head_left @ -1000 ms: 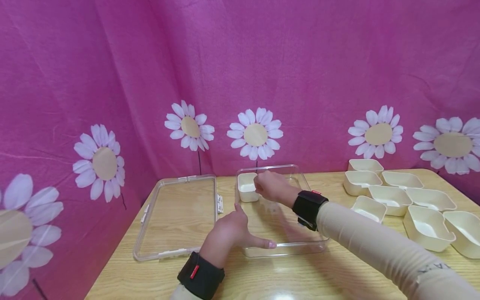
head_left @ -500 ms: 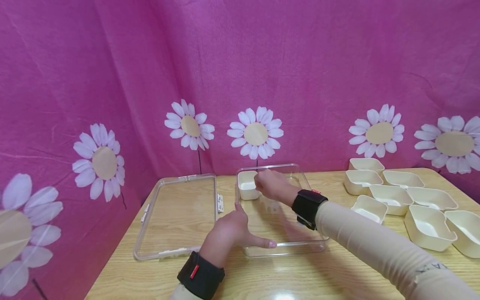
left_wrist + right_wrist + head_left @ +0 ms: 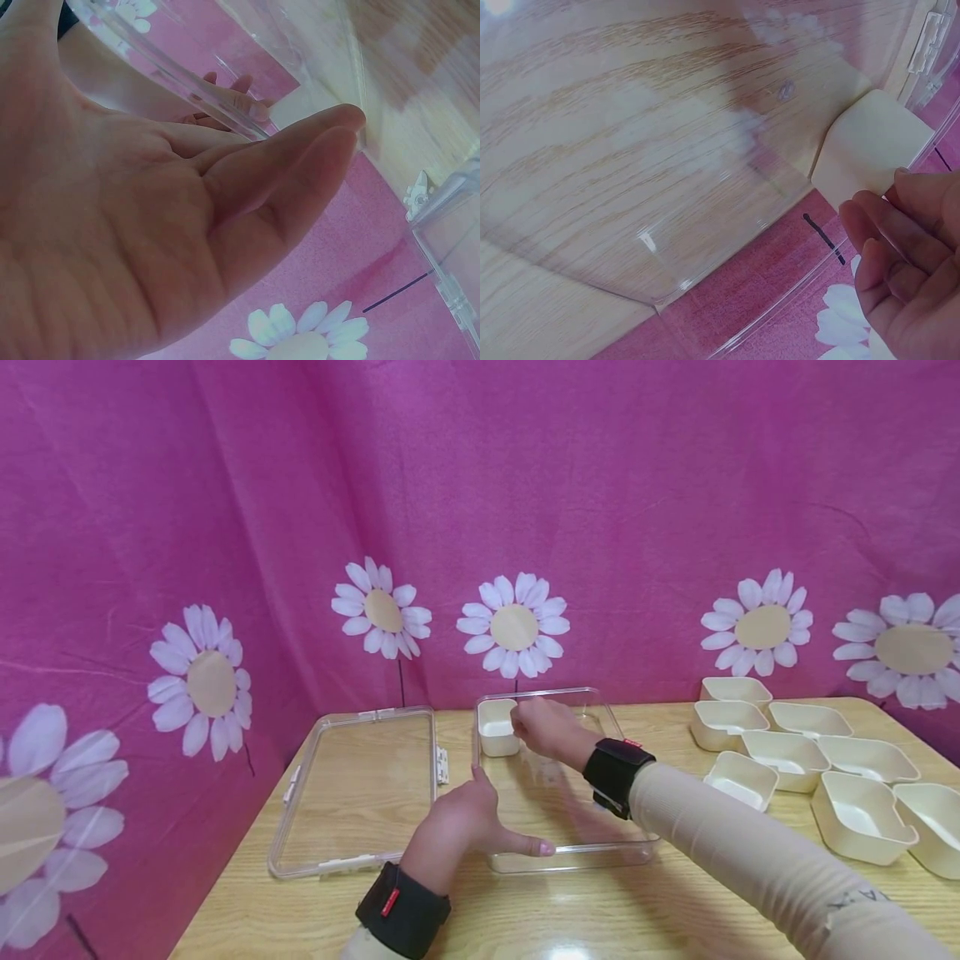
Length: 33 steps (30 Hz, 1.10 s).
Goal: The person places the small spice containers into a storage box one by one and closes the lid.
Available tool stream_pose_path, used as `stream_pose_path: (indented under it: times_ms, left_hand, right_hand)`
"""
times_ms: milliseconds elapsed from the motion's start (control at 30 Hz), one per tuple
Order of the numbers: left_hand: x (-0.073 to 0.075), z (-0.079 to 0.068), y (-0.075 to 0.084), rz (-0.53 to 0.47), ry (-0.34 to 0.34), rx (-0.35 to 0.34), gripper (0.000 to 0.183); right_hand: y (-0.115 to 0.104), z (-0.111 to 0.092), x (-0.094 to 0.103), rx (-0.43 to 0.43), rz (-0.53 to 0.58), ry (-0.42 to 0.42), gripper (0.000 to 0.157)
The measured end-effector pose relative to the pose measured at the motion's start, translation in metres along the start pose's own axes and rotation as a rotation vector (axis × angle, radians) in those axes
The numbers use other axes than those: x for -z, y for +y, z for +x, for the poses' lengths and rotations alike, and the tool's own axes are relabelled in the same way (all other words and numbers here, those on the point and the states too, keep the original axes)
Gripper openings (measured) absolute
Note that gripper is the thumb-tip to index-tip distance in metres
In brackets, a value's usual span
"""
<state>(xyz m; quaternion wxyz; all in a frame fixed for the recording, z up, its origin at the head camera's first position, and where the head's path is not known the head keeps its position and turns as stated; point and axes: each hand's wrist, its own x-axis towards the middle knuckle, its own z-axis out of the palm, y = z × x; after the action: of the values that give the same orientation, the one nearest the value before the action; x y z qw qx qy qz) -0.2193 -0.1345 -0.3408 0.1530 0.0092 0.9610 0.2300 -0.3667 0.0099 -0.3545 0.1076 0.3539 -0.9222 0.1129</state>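
Note:
A clear rectangular box (image 3: 600,857) stands on the table, its inside visible through the walls. In its back left corner is a small cream container (image 3: 498,735), also visible in the right wrist view as a pale rounded block (image 3: 871,146). My right hand (image 3: 551,728) reaches over the box and pinches that container's rim between thumb and fingers. At the box's front left, my left hand (image 3: 467,820) has its thumb stretched along the front rim and its fingers along the left side. The left wrist view shows its straight fingers (image 3: 300,172) close together.
A clear lid (image 3: 360,718) with white clips lies left of the box. Several cream containers (image 3: 783,760) of different sizes sit open side up on the right of the wooden table (image 3: 285,918). A pink flowered cloth (image 3: 630,510) hangs behind and at the left.
The small container has shifted slightly toward the back of the box with my right hand. My left hand stays where it was. The head view has moved a little.

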Motion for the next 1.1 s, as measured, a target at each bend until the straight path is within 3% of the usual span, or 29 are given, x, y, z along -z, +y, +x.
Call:
stream_pose_path:
  times_ms: [433,767,1100]
  left_hand:
    - [-0.001,0.002,0.000,0.006,-0.008,-0.008,0.143]
    - [-0.003,0.001,0.001,0.004,0.010,-0.005,0.142]
    - [-0.004,-0.001,0.001,-0.002,0.017,0.001,0.143]
  right_hand:
    - [-0.001,0.000,0.001,-0.024,-0.020,-0.005,0.018]
    - [-0.002,0.000,0.005,-0.040,-0.016,-0.056,0.016]
    - [0.010,-0.007,0.033,-0.022,-0.025,0.019,0.015]
